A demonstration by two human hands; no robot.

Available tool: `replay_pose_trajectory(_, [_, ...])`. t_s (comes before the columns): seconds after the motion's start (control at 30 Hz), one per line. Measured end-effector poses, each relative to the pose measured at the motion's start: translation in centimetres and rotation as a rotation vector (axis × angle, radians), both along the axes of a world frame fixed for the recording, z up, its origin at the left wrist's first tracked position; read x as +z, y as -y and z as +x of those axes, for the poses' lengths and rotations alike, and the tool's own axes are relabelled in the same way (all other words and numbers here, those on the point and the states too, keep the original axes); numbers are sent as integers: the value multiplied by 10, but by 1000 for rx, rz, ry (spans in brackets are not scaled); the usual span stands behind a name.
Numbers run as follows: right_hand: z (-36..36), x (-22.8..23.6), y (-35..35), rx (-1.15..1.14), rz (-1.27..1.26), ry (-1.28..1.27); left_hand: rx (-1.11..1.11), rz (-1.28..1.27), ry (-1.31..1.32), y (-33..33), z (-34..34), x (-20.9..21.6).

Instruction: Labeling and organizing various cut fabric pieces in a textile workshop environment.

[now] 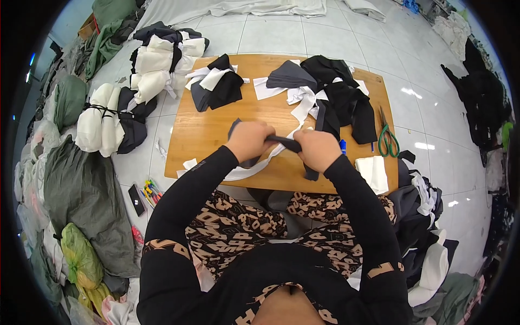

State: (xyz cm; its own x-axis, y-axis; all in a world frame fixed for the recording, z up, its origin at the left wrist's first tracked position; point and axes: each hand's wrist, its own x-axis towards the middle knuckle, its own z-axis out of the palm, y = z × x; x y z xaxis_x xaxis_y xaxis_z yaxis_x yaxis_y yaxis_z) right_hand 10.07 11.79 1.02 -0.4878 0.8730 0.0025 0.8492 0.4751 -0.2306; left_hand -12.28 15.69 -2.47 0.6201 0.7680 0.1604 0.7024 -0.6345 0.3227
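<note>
Over the front middle of the low wooden table, my left hand and my right hand are both closed on a dark fabric strip, stretched short and bunched between them. More dark cloth hangs out below each fist. Beneath my hands a long white fabric strip curves across the table from the far pile. That pile of black, grey and white cut fabric pieces lies at the back right. A smaller pile of dark and white pieces sits at the back left.
Green-handled scissors lie at the table's right edge, near a blue marker cap and a folded white cloth. Tied white and dark fabric bundles rest on the floor to the left, with a phone and several pens.
</note>
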Motion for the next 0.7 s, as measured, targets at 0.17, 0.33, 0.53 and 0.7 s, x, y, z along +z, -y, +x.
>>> replay_pose_trajectory(0.17, [-18,57,17,-82,565,-121,326,176,566,5,8,70])
replay_pose_trajectory(0.33, [-46,59,70,14,358,-367,394,8,1094,28,15,90])
replay_pose_trajectory(0.53, [-22,82,63,-173,192,-970,186,-169,1062,59,5,113])
replay_pose_trajectory(0.7, [-40,75,65,-4,-339,-1007,139,-884,1523,89,8,124])
